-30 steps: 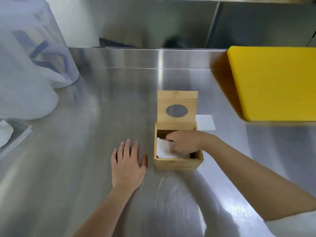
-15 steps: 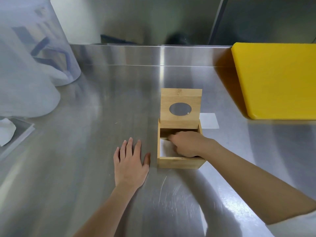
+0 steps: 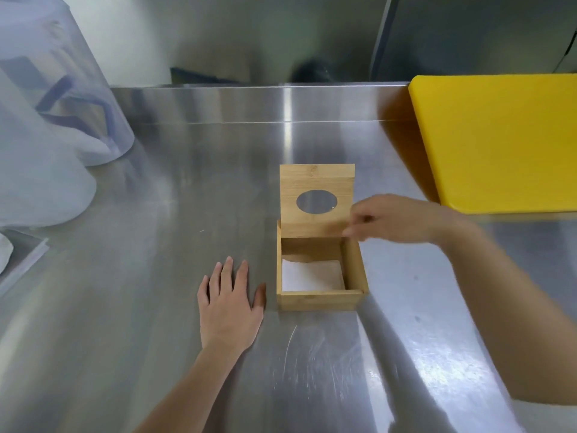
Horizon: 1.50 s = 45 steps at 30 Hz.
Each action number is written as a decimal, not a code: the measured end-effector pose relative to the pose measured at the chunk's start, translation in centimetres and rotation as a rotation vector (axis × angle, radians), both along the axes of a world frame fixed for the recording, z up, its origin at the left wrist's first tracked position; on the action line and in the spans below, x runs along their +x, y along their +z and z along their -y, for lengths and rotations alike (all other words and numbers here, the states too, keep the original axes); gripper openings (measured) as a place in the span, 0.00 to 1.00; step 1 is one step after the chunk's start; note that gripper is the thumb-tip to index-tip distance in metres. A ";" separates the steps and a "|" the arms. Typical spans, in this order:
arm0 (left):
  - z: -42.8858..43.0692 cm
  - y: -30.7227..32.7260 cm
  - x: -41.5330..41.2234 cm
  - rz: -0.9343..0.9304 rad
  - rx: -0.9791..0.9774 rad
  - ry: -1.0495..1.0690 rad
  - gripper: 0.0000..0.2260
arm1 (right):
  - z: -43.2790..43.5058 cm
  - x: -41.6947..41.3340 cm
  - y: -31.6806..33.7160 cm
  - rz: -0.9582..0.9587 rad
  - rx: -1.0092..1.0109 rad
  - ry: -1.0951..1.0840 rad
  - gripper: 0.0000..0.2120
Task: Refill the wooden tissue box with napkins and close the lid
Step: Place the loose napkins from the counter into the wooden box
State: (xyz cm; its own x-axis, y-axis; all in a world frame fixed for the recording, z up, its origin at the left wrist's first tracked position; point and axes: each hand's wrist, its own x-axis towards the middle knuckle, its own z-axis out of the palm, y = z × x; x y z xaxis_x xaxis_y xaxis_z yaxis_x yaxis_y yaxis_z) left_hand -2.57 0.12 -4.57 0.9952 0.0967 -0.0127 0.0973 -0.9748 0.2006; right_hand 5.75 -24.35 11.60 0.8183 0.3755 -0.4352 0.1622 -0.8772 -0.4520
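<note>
Head view shows napkins lying in the box, left hand flat beside it, and right hand, empty and loose, by the lid, maybe to shut it.

A single head-worn wide-angle camera looks forward and steeply down from close above the near edge of the steel surface, facing its far edge and the steel wall behind, with both forearms entering from the bottom of the view.
</note>
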 end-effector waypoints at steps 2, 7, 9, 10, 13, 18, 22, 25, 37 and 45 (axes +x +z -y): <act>0.1 0.0 0.0 -0.004 0.003 -0.001 0.33 | 2.0 1.3 -0.9 0.020 0.152 -0.221 0.10; 0.1 0.1 0.0 -0.001 0.000 0.005 0.32 | 4.6 4.1 -6.5 0.236 0.068 -0.439 0.05; 0.1 0.2 0.0 -0.005 -0.001 0.005 0.33 | 4.9 4.8 -8.3 0.223 0.021 -0.425 0.10; 0.2 0.2 0.0 -0.007 -0.001 0.004 0.33 | 4.8 5.1 -8.9 0.227 0.008 -0.407 0.12; 0.2 0.3 -0.1 -0.007 -0.012 0.005 0.34 | 4.6 6.2 -9.9 0.246 -0.062 -0.339 0.15; 0.1 0.6 0.0 -0.007 -0.021 0.014 0.34 | 4.4 7.7 -11.2 0.236 -0.230 -0.219 0.28; 0.3 0.5 -0.1 -0.008 -0.015 0.012 0.34 | 5.1 8.3 -11.5 0.154 -0.325 -0.192 0.28; 0.3 0.4 -0.1 -0.009 -0.013 0.017 0.34 | 5.0 8.9 -11.2 0.127 -0.410 -0.123 0.24; 0.3 0.3 0.0 0.001 -0.015 0.026 0.33 | 5.5 9.5 -10.8 0.075 -0.178 -0.153 0.07; 0.2 0.3 0.0 0.001 -0.017 0.023 0.33 | 8.9 6.6 -4.5 0.046 0.498 -0.461 0.13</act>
